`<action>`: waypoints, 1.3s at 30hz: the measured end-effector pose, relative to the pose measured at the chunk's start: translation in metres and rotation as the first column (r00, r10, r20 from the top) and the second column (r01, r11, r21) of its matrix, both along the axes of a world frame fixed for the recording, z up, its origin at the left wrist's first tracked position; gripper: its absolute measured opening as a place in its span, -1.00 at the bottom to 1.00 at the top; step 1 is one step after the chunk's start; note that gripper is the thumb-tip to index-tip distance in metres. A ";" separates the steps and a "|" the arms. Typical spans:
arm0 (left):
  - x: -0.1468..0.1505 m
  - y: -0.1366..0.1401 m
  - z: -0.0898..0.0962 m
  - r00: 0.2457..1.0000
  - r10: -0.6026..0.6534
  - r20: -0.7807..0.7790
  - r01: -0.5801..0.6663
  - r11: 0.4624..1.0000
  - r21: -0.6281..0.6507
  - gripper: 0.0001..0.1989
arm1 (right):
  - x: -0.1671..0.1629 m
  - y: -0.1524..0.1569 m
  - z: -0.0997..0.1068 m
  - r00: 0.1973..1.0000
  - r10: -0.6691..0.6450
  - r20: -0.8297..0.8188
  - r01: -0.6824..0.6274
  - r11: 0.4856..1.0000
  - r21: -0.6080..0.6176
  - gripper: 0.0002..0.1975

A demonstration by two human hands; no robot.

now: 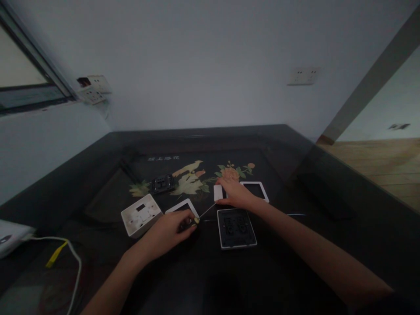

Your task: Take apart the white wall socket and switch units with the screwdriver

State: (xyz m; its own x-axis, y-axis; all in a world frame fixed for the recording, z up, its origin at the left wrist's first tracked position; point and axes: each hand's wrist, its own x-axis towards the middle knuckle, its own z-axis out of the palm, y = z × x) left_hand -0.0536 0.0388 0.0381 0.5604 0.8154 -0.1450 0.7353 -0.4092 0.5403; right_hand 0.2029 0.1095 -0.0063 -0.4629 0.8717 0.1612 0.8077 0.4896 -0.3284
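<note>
My left hand (179,225) is closed around the yellowish handle of a screwdriver (208,210). Its thin metal shaft points up and to the right, and the tip reaches the fingers of my right hand (234,194). That hand grips a small white plastic piece (218,193), part of which the fingers cover. Just below it lies a dark switch or socket module in a thin white frame (236,229), back side up. One white frame (182,205) lies partly behind my left hand, and another white frame (259,190) lies beyond my right wrist.
A white wall box (141,214) stands left of my left hand, with a black module (162,183) behind it. A white device with a cable (77,258) and yellow tag sits at the far left. The dark tabletop (197,280) meets the wall, which carries sockets (303,75).
</note>
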 end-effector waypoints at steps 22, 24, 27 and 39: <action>0.091 -0.017 0.009 0.461 0.474 0.750 0.208 0.764 -0.610 -0.68 | 0.014 -0.126 0.038 0.913 0.355 -0.202 -0.122 0.709 0.694 -0.65; 0.098 -0.017 0.006 0.510 0.398 0.762 0.162 0.826 -0.540 -0.65 | 0.022 -0.125 0.038 0.900 0.355 -0.254 -0.088 0.718 0.691 -0.67; 0.093 -0.014 -0.001 0.591 0.258 0.765 0.054 0.933 -0.356 -0.68 | 0.038 -0.124 0.042 0.848 0.258 -0.463 0.074 0.807 0.586 -0.69; 0.062 -0.019 -0.048 0.891 -0.115 0.439 0.054 0.987 0.149 -0.53 | 0.063 -0.109 0.048 0.392 -0.072 -0.917 0.407 0.908 0.102 -0.79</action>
State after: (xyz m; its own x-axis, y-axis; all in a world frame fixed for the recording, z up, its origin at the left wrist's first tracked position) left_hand 0.0082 0.0194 -0.0103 0.6090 0.7564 0.2387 0.3893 -0.5473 0.7409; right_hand 0.2664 0.0000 0.0413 0.3065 0.7579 0.5758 0.2449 0.5218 -0.8172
